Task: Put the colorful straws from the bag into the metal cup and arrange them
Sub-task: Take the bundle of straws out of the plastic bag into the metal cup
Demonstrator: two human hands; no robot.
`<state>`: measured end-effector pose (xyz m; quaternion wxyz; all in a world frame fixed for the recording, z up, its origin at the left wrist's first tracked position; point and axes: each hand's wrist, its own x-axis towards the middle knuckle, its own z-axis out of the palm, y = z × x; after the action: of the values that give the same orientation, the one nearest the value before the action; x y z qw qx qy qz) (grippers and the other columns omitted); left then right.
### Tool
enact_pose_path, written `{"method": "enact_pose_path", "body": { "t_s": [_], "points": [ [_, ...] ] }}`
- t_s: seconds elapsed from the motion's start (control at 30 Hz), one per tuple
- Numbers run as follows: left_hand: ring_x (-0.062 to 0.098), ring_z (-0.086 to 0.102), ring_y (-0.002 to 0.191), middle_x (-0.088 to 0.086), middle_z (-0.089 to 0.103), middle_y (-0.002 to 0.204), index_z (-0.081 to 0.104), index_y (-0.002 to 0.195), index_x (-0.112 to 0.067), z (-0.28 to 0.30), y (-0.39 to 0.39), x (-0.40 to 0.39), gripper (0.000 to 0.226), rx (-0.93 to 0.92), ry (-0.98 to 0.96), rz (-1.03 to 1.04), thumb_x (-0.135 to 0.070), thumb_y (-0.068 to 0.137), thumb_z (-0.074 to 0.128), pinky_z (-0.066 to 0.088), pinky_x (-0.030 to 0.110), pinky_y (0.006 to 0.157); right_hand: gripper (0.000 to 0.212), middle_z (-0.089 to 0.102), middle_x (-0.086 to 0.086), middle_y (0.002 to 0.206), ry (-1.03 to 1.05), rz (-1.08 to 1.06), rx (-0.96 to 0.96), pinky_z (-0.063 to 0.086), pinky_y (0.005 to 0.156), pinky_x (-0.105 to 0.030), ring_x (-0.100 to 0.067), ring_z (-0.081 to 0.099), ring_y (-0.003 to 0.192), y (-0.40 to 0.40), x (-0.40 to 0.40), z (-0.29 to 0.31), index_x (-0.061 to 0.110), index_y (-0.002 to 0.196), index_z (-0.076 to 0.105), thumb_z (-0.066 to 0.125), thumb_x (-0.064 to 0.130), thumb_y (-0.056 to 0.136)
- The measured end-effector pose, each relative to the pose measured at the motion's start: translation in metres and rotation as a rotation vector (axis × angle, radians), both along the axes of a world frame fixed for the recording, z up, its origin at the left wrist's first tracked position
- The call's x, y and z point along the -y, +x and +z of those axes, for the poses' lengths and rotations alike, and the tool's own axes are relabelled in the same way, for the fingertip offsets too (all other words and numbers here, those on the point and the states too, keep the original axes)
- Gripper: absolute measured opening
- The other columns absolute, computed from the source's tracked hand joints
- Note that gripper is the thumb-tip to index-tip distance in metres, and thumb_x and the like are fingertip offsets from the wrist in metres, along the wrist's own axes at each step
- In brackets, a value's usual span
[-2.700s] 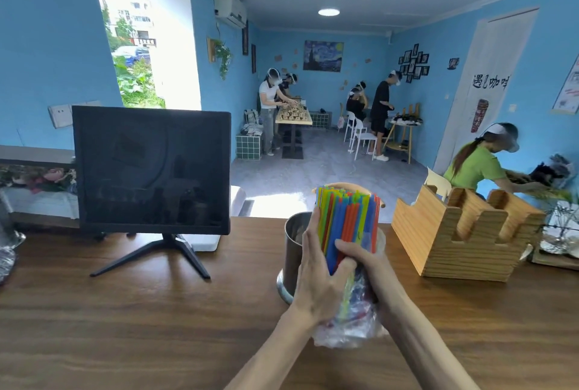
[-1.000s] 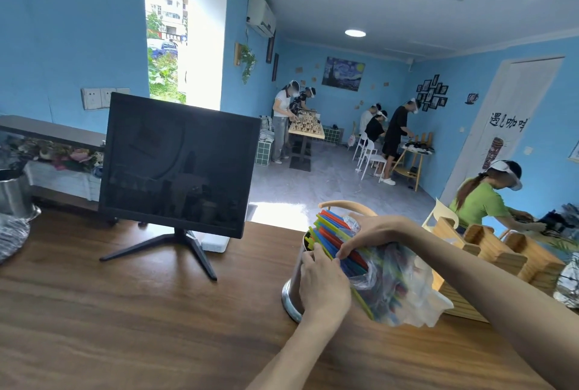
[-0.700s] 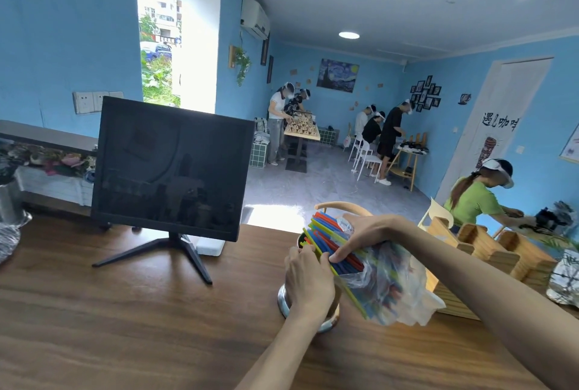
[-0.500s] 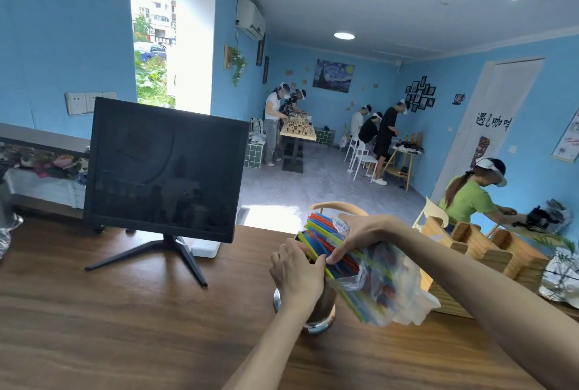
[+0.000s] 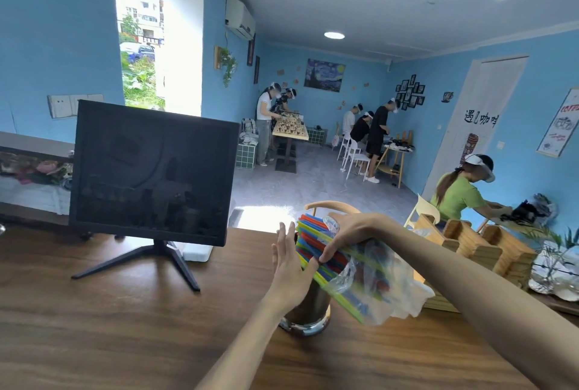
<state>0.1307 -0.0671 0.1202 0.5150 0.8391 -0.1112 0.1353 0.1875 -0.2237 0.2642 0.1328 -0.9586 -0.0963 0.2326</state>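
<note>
The metal cup (image 5: 308,308) stands on the wooden worktop (image 5: 125,320), its rim and upper wall hidden behind the left hand (image 5: 289,267) and the straws (image 5: 316,245). The bag (image 5: 376,283) blurs the straws' lower ends. The left hand is flat, fingers straight, its grip released, palm beside the bundle. The right hand (image 5: 347,237) reaches across from the right, its grip curled around the tilted straws above the cup.
</note>
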Motion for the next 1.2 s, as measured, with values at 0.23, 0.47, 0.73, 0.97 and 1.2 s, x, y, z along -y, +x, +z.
{"method": "enact_pose_path", "body": {
  "t_s": [0.23, 0.47, 0.73, 0.97, 1.2],
  "points": [
    [0.008, 0.004, 0.153, -0.014, 0.007, 0.168, -0.019, 0.156, -0.045, 0.002, -0.001, 0.011, 0.088, 0.054, -0.035, 0.056, -0.024, 0.101, 0.046, 0.001, 0.040, 0.128, 0.091, 0.069, 0.000, 0.117, -0.055, 0.003, -0.051, 0.060, 0.094, -0.039, -0.020, 0.073, 0.101, 0.005, -0.004, 0.002, 0.031, 0.134, 0.040, 0.088, 0.055, 0.060],
    [0.019, 0.013, 0.155, -0.006, 0.012, 0.171, -0.008, 0.159, -0.044, 0.006, 0.006, 0.019, 0.077, 0.079, 0.036, 0.138, -0.026, 0.106, 0.046, 0.015, 0.049, 0.125, 0.115, 0.063, 0.006, 0.118, -0.109, 0.022, -0.062, 0.058, 0.096, -0.036, -0.016, 0.068, 0.104, 0.006, -0.003, 0.004, 0.033, 0.140, 0.031, 0.090, 0.070, 0.048],
    [0.015, 0.017, 0.156, -0.004, 0.020, 0.170, 0.014, 0.163, -0.032, -0.002, 0.012, 0.033, 0.064, 0.056, -0.088, 0.256, -0.021, 0.105, 0.037, 0.017, 0.039, 0.127, 0.110, 0.063, 0.006, 0.115, -0.142, -0.001, -0.022, 0.060, 0.084, -0.032, -0.015, 0.070, 0.098, 0.008, -0.006, 0.002, 0.033, 0.135, 0.034, 0.091, 0.068, 0.048],
    [0.012, 0.048, 0.127, -0.004, 0.057, 0.143, 0.035, 0.157, -0.026, -0.009, 0.013, 0.038, 0.062, 0.144, -0.084, 0.345, -0.042, 0.100, 0.017, 0.039, 0.038, 0.112, 0.114, 0.048, 0.020, 0.124, -0.162, -0.013, 0.015, 0.049, 0.071, -0.014, -0.010, 0.058, 0.116, 0.011, -0.002, 0.003, 0.037, 0.144, 0.031, 0.089, 0.070, 0.052],
    [0.016, 0.036, 0.148, -0.003, 0.041, 0.161, 0.026, 0.161, -0.023, 0.000, 0.009, 0.043, 0.069, 0.122, -0.123, 0.322, -0.054, 0.102, 0.011, 0.032, 0.039, 0.121, 0.147, 0.038, 0.038, 0.106, -0.212, 0.014, -0.009, 0.033, 0.079, -0.009, 0.007, 0.033, 0.109, 0.014, 0.000, 0.007, 0.044, 0.149, 0.024, 0.081, 0.088, 0.021]
  ]
}}
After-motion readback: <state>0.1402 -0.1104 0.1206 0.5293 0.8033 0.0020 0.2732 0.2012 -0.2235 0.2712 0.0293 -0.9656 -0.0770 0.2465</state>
